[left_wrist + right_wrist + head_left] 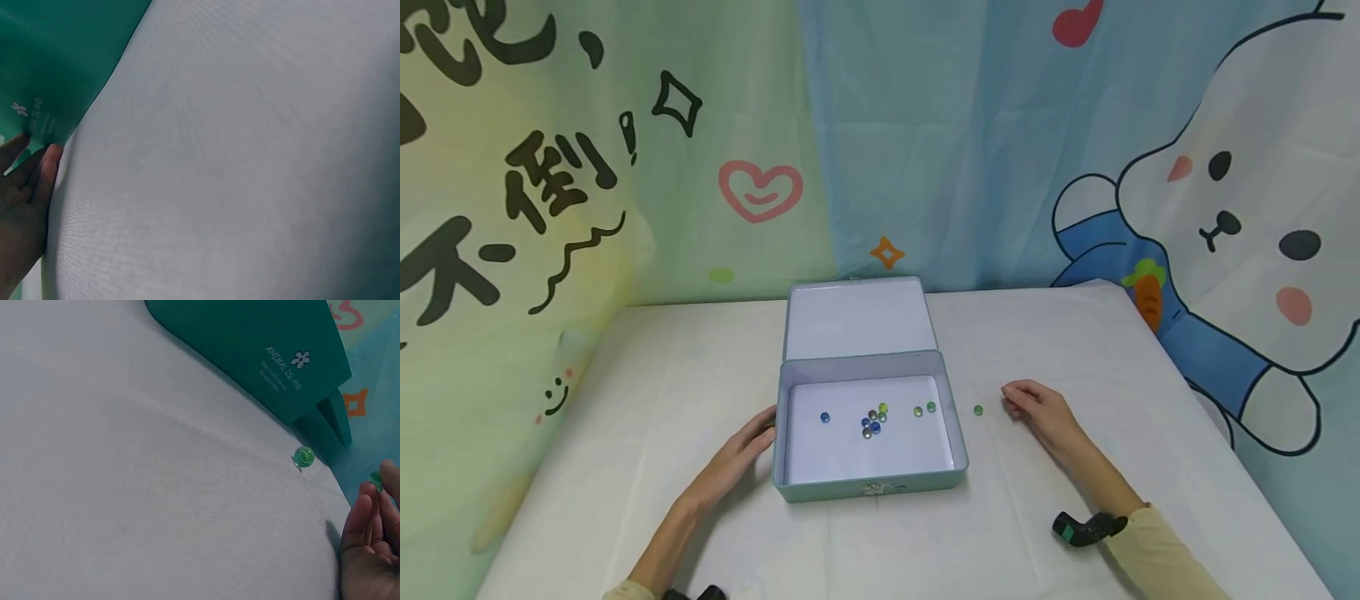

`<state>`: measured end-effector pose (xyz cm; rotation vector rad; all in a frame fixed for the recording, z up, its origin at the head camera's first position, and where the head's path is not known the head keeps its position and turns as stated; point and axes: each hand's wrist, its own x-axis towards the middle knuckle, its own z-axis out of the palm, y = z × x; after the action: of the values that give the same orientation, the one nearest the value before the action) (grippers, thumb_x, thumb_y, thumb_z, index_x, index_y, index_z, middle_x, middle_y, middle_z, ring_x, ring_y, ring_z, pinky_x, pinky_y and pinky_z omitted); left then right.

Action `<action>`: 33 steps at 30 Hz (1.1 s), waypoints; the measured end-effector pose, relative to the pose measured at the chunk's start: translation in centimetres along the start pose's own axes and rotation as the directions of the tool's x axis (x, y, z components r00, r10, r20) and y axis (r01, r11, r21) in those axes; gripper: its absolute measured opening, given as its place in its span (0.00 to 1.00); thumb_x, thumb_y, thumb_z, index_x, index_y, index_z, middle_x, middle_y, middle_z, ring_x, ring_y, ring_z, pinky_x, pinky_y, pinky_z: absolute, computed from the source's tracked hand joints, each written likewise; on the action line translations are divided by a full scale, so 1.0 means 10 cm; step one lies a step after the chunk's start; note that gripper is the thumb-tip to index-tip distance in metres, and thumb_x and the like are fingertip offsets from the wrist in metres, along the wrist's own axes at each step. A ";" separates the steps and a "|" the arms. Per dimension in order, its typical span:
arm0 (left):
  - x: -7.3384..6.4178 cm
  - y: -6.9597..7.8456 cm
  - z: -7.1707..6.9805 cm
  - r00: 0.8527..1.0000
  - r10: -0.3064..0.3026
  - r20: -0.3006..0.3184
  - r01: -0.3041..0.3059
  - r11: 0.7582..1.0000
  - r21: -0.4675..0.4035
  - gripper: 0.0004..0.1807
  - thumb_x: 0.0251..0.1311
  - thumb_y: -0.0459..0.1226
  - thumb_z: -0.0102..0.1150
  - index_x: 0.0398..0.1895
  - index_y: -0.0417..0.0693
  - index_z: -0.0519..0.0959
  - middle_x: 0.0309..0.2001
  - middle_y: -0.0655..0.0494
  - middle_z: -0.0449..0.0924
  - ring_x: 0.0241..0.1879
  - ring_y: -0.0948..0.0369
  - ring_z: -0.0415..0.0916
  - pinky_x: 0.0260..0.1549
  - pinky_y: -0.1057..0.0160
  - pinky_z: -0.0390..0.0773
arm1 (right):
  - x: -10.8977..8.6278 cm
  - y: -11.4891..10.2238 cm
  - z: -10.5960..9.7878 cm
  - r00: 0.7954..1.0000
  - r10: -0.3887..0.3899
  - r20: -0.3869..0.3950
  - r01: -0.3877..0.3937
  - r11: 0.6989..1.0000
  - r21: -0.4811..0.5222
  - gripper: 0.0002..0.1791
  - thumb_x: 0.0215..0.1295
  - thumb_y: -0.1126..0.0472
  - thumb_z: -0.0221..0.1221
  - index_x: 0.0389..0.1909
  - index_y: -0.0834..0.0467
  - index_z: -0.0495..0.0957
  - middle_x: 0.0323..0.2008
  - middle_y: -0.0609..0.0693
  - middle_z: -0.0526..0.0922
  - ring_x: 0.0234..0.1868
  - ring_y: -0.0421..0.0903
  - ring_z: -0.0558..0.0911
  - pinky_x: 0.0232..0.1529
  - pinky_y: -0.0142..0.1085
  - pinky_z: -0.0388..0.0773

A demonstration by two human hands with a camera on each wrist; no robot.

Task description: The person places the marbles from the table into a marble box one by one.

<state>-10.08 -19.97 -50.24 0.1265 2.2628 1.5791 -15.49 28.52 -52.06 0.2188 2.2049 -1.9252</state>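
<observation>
A green tin box [880, 483] stands on the table with its hinged lid [857, 321] raised at the back. Several glass marbles [876, 427], blue, green and clear, lie scattered on its white floor. My left hand [730, 467] rests its fingertips against the box's left wall, also visible in the left wrist view. To the right of the box, my right hand [1045, 417] pinches a green marble [375, 480] between thumb and fingers just over the table. Another green marble [304, 457] lies on the cloth between that hand and the box's right wall.
White cloth covers the table [737, 550]. Behind it hangs a printed curtain [910, 150] with a cartoon bear, hearts and writing. A black wrist camera [1088, 528] is strapped at my right sleeve.
</observation>
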 end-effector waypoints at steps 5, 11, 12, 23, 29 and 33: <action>0.00 -0.01 0.00 1.000 0.007 0.003 -0.007 1.000 -0.004 0.33 0.73 0.51 0.40 0.76 0.49 0.53 0.76 0.44 0.53 0.76 0.43 0.46 0.70 0.33 0.45 | 0.00 -0.03 -0.05 0.997 0.026 0.071 -0.039 0.980 0.195 0.09 0.69 0.58 0.58 0.43 0.60 0.79 0.35 0.42 0.82 0.35 0.34 0.79 0.37 0.24 0.79; 0.01 -0.04 0.00 1.000 0.000 0.002 0.000 1.000 -0.009 0.33 0.73 0.52 0.40 0.76 0.51 0.53 0.76 0.46 0.53 0.76 0.44 0.46 0.71 0.33 0.44 | 0.03 -0.13 -0.05 0.994 0.046 0.104 -0.059 0.990 0.127 0.15 0.69 0.56 0.58 0.48 0.63 0.77 0.36 0.41 0.82 0.36 0.33 0.80 0.39 0.24 0.80; 0.02 -0.04 0.00 1.000 -0.001 0.002 0.001 1.000 -0.008 0.33 0.73 0.53 0.40 0.76 0.52 0.53 0.76 0.47 0.53 0.77 0.44 0.46 0.71 0.33 0.44 | 0.04 -0.17 -0.05 0.994 0.044 0.101 -0.052 0.996 0.078 0.18 0.69 0.54 0.58 0.50 0.64 0.76 0.36 0.40 0.82 0.36 0.33 0.80 0.40 0.23 0.80; 0.03 -0.03 -0.01 1.000 0.009 0.007 -0.009 1.000 -0.014 0.33 0.73 0.53 0.40 0.76 0.52 0.53 0.76 0.47 0.54 0.77 0.45 0.46 0.71 0.33 0.44 | 0.20 -0.81 0.08 0.987 -0.036 0.158 0.079 0.958 -0.277 0.31 0.67 0.44 0.58 0.56 0.67 0.73 0.45 0.54 0.80 0.47 0.50 0.80 0.47 0.27 0.80; 0.02 -0.03 -0.01 1.000 0.022 0.015 -0.022 1.000 -0.021 0.32 0.73 0.51 0.40 0.76 0.51 0.53 0.76 0.46 0.54 0.76 0.44 0.47 0.70 0.32 0.44 | 0.26 -1.11 0.20 0.972 -0.077 0.221 0.164 0.900 -0.404 0.26 0.66 0.41 0.57 0.52 0.58 0.78 0.46 0.56 0.81 0.48 0.55 0.80 0.52 0.38 0.80; 0.01 -0.04 -0.01 1.000 0.022 0.012 -0.022 1.000 -0.021 0.32 0.73 0.51 0.41 0.76 0.51 0.53 0.76 0.46 0.54 0.76 0.44 0.47 0.70 0.32 0.44 | 0.27 -1.29 0.33 0.954 -0.095 0.283 0.216 0.874 -0.436 0.25 0.66 0.41 0.57 0.52 0.56 0.78 0.44 0.54 0.81 0.46 0.53 0.80 0.53 0.41 0.79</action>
<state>-10.17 -20.15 -50.57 0.1555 2.2418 1.6084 -21.06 23.40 -40.74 -0.2773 2.4732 -1.3324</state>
